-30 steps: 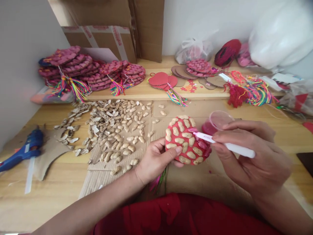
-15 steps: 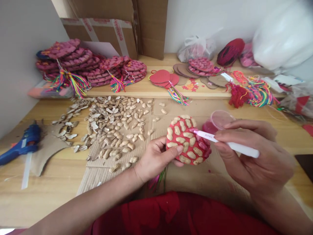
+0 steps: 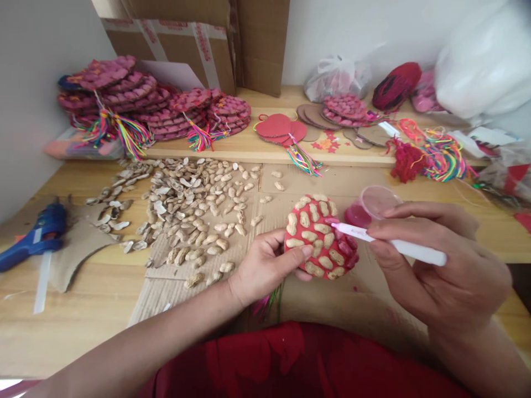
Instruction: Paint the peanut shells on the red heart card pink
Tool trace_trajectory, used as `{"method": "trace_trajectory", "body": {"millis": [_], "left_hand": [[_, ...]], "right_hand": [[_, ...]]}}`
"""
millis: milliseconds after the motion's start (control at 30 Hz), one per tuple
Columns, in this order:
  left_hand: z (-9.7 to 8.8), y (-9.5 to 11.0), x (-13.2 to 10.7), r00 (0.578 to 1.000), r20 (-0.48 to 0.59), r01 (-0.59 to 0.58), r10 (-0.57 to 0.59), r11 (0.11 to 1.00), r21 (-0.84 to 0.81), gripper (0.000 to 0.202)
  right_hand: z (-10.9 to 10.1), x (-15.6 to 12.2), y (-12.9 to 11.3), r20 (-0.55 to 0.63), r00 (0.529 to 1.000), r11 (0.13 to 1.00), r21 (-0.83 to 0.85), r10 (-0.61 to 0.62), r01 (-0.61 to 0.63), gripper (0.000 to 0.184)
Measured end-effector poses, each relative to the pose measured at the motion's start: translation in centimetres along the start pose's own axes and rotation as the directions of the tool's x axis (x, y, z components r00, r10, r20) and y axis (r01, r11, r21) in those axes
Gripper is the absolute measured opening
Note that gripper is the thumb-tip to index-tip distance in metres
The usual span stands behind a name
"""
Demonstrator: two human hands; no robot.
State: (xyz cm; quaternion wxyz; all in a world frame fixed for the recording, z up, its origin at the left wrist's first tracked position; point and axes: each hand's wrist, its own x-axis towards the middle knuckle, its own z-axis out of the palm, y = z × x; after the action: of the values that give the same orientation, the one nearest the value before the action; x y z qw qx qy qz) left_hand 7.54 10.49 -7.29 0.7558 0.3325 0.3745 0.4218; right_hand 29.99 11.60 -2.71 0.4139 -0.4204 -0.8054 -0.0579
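Near the middle of the head view, the left hand (image 3: 265,268) grips a round red disc (image 3: 317,235) covered with glued peanut shells, thumb pressed on its face and fingers closed behind it, holding it tilted up off the table. Right of it, the right hand (image 3: 440,271) is closed around a white brush (image 3: 415,250) in a pen hold, with the pink tip touching a shell at the disc's upper right edge. A few shells (image 3: 346,246) along that right edge are already pink; the others are bare tan. A small clear cup (image 3: 373,204) of pink paint stands just behind the disc, close to the brush.

To my eye, the painting will go best if the disc is held steady and the thumb stays on dry shells. Short strokes should follow each shell's length so that the red backing between them is left alone. The cup is near enough for reloading without a reach.

Left of centre lies a heap of peanuts (image 3: 194,215) and split shells on a cardboard sheet (image 3: 166,298). A blue glue gun (image 3: 35,235) rests at the far left. Along the upper left are stacks of finished pink discs (image 3: 124,99) with bright tassels. Plain red rounds (image 3: 277,128) lie at upper centre.
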Motion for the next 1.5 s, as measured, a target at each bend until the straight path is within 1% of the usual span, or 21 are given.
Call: {"method": "trace_trajectory", "body": {"millis": [133, 233, 333, 467, 600, 700, 867, 1000, 1200, 1300, 1400, 1500], "left_hand": [[-0.02, -0.06, -0.06, 1.0, -0.004, -0.001, 0.001, 1.0, 0.005, 0.032], [-0.08, -0.11, -0.02, 1.0, -0.019, -0.003, 0.003, 1.0, -0.009, 0.034], [-0.21, -0.17, 0.08, 1.0, -0.016, -0.001, 0.001, 1.0, -0.022, 0.034], [-0.38, -0.3, 0.15, 1.0, 0.004, -0.005, 0.005, 0.999, -0.035, 0.03], [-0.45, -0.4, 0.11, 1.0, 0.011, -0.003, 0.003, 0.999, -0.045, 0.029], [-0.5, -0.4, 0.1, 1.0, 0.009, -0.005, 0.006, 0.998, -0.066, 0.025], [-0.6, -0.36, 0.19, 1.0, 0.002, -0.01, 0.01, 0.997, -0.075, 0.024], [-0.61, -0.3, 0.22, 1.0, 0.0, -0.003, 0.003, 0.996, -0.092, 0.024], [-0.61, -0.23, 0.2, 1.0, 0.004, -0.009, 0.009, 0.992, -0.129, 0.017], [-0.63, -0.22, 0.2, 1.0, 0.008, -0.011, 0.012, 0.991, -0.132, 0.015], [-0.65, -0.26, 0.23, 1.0, 0.007, -0.014, 0.015, 0.991, -0.135, 0.015], [-0.68, -0.35, 0.25, 1.0, 0.016, -0.013, 0.015, 0.991, -0.13, 0.015]], "right_hand": [[0.11, 0.09, 0.11, 0.04, 0.998, 0.999, -0.007, -0.038, 0.038, 0.02], [-0.02, 0.1, 0.18, 0.047, 0.998, 0.999, -0.037, -0.03, 0.032, 0.017], [-0.11, 0.04, 0.24, 0.02, 1.0, 1.0, -0.03, -0.001, 0.002, 0.017], [0.12, -0.13, 0.23, -0.053, 0.997, 0.998, 0.027, 0.05, -0.048, 0.023], [0.41, -0.18, 0.17, -0.046, 0.996, 0.996, 0.046, 0.081, -0.079, 0.023], [0.49, -0.15, 0.19, -0.039, 0.997, 0.997, 0.042, 0.07, -0.068, 0.022], [0.44, -0.08, 0.14, -0.079, 0.995, 0.998, 0.001, 0.059, -0.059, 0.023], [0.5, -0.03, 0.17, -0.079, 0.994, 0.995, 0.071, 0.081, -0.075, 0.022], [0.58, -0.06, 0.29, -0.111, 0.989, 0.993, 0.08, 0.093, -0.084, 0.024], [0.65, 0.0, 0.27, -0.093, 0.992, 0.99, 0.114, 0.089, -0.078, 0.024], [0.69, 0.07, 0.31, -0.08, 0.994, 0.994, 0.095, 0.069, -0.062, 0.023], [0.64, 0.05, 0.34, -0.1, 0.992, 0.994, 0.085, 0.077, -0.068, 0.023]]}}
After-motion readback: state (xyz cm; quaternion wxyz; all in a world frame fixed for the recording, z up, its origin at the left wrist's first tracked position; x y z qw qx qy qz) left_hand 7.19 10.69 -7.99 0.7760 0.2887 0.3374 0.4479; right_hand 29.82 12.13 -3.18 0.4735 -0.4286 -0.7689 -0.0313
